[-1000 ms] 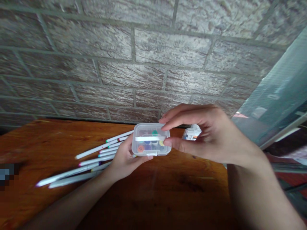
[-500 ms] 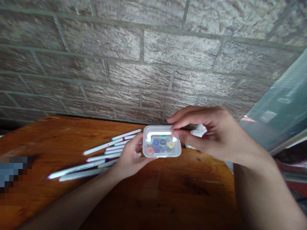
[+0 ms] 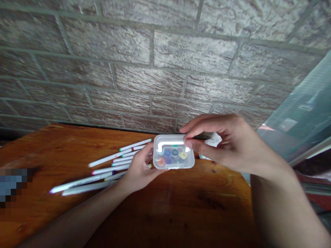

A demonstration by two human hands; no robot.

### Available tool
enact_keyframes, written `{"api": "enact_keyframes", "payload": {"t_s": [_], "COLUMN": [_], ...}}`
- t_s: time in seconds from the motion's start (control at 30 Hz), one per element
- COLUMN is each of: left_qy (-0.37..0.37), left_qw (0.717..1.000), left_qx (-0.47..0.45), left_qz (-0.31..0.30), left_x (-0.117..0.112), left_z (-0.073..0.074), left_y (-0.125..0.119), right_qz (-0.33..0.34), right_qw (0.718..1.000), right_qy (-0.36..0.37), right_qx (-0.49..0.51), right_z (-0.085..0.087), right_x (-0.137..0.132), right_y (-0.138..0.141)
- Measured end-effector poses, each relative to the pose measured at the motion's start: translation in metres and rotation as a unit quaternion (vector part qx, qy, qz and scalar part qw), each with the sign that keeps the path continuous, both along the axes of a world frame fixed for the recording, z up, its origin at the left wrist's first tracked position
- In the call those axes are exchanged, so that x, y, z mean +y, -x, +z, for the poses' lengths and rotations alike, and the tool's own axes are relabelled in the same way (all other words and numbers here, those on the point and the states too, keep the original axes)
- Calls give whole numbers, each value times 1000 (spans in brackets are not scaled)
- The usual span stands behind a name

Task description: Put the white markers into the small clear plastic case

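Observation:
A small clear plastic box (image 3: 173, 164) with its lid on is held above the table in my left hand (image 3: 141, 168), whose fingers wrap its left side and underside. Through the lid show several round coloured pieces with printed numbers: orange, blue, dark, purple and yellow among them. My right hand (image 3: 219, 144) reaches in from the right, thumb and index finger closed at the box's upper right corner. Its middle finger stretches just past the rim. Several white marker pens (image 3: 106, 162) with coloured ends lie behind and left of my left hand, partly hidden by it.
The wooden table (image 3: 165, 206) meets a grey brick-patterned wall (image 3: 165, 79) at its back edge. Crumpled white tissue (image 3: 213, 140) lies behind my right hand. A bluish translucent panel (image 3: 302, 103) stands at the right. Something pixelated sits at the left edge.
Almost nothing differs. The whole view has shifted very slightly; both hands keep the same hold on the box.

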State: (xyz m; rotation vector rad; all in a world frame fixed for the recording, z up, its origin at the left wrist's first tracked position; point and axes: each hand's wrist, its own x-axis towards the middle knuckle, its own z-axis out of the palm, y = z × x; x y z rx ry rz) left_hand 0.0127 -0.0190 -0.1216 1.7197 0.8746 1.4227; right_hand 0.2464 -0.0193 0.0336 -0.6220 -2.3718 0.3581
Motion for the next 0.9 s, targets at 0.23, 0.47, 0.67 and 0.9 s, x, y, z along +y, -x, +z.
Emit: {"api": "enact_keyframes", "payload": {"t_s": [0.23, 0.47, 0.67, 0.9], "left_qy": [-1, -7, -4, -4], "left_qw": [1000, 1000, 1000, 1000], "left_qx": [3, 4, 8, 7], "left_qz": [-3, -7, -6, -6], "left_x": [1, 2, 3, 3], "left_z": [-4, -5, -6, -9], "left_y": [1, 2, 2, 3], "right_qz": [-10, -8, -22, -16], "right_qw": [1000, 999, 999, 999], "right_qy": [20, 36, 41, 46], "right_qx": [-22, -23, -2, -4], "right_z": [1, 1, 0, 0], "right_x": [1, 1, 0, 1], "right_y": [-1, 1, 1, 2]}}
